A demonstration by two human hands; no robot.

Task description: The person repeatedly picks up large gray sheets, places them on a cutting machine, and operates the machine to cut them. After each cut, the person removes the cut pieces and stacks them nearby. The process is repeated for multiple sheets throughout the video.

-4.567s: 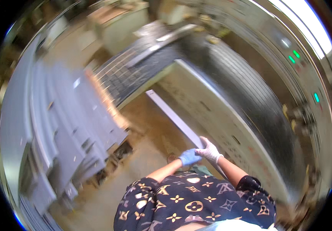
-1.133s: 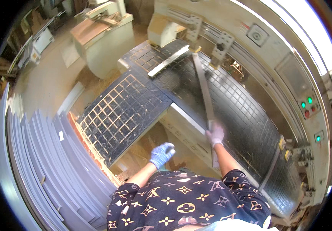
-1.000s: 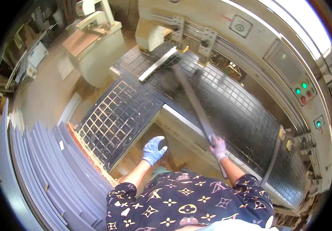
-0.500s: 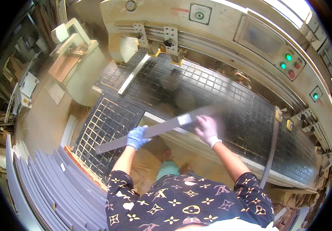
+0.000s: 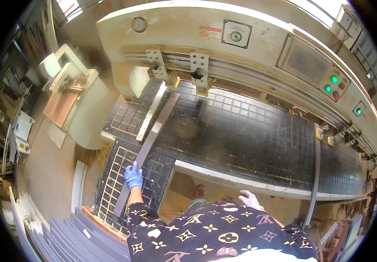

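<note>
My left hand [image 5: 133,175], in a blue glove, is closed around a long flat grey strip [image 5: 147,148] with a small pale label partway along it. The strip lies slantwise over the black gridded machine table [image 5: 241,131], its far end by the clamp blocks and its near end over the table's left wing. Just left of it, a pale metal guide bar [image 5: 151,111] runs nearly parallel. In a pale pinkish glove, my right hand [image 5: 250,200] is close to my body, off the table's front edge, with nothing in it and its fingers loosely stretched.
A beige machine beam [image 5: 175,35] with perforated clamp brackets [image 5: 199,72] spans the back, its lit button panel [image 5: 334,85] at the right. Another grey strip [image 5: 315,179] crosses the table's right part. Many grey strips [image 5: 75,236] are stacked at the lower left.
The grey strip has swung from crosswise in front of me to lying along the guide bar on the left. My right hand has let go of it and drawn back toward my body.
</note>
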